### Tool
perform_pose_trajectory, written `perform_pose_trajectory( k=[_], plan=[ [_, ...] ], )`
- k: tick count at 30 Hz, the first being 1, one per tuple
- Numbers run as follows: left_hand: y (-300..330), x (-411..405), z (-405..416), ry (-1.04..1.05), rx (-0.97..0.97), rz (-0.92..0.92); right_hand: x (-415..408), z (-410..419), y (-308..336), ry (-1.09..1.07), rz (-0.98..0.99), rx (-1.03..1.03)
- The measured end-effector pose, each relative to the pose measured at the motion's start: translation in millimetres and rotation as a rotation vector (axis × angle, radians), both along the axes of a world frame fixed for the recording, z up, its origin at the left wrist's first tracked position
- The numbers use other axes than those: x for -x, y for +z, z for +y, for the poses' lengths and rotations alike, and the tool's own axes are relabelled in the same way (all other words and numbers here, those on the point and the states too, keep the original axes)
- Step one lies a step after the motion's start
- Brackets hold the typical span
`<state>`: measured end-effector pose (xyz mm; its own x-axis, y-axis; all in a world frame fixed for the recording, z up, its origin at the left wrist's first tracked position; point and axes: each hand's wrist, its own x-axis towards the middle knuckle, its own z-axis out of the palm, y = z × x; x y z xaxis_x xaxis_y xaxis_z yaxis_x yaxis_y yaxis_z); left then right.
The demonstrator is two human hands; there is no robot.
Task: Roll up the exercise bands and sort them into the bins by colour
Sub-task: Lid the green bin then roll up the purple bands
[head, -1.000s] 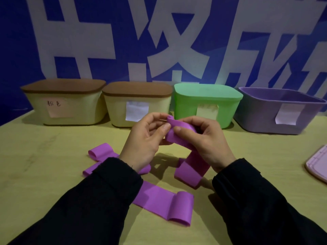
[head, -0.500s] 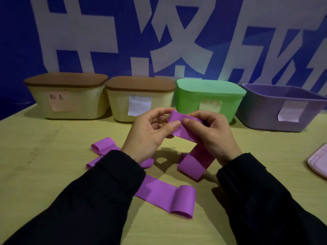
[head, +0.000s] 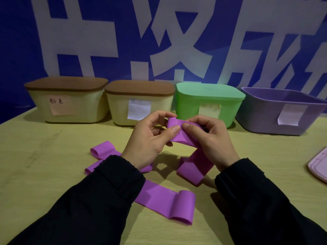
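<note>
Both hands hold one purple exercise band [head: 192, 169] above the table. My left hand [head: 150, 138] pinches its curled top end between thumb and fingers, and my right hand [head: 210, 138] pinches the same end from the right. The rest of that band hangs down and its lower loop touches the table. A second purple band [head: 166, 202] lies flat in front, partly under my left sleeve. A third purple band [head: 102, 150] lies to the left, partly hidden by my left wrist. The open purple bin [head: 265, 121] stands at the back right.
Along the back wall stand two cream bins with brown lids [head: 69, 103] [head: 139, 103] and a green lidded bin [head: 208, 101], each with a paper label. A pink lid [head: 318, 167] lies at the right table edge.
The hands stay together on the band's top end. The thumbs have shifted over it and the curl at the top looks a little tighter. The view has tilted slightly.
</note>
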<state>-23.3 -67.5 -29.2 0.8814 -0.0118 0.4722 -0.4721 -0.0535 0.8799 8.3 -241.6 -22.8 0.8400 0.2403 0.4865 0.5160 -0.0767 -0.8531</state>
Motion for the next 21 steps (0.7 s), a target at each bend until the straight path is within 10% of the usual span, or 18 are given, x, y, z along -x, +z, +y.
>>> perform_pose_trajectory(
  k=[21],
  plan=[
    [-4.0, -3.0, -0.5, -0.056, 0.181, 0.067, -3.7, 3.8, -6.3, 0.015, -0.099, 0.031]
  ],
)
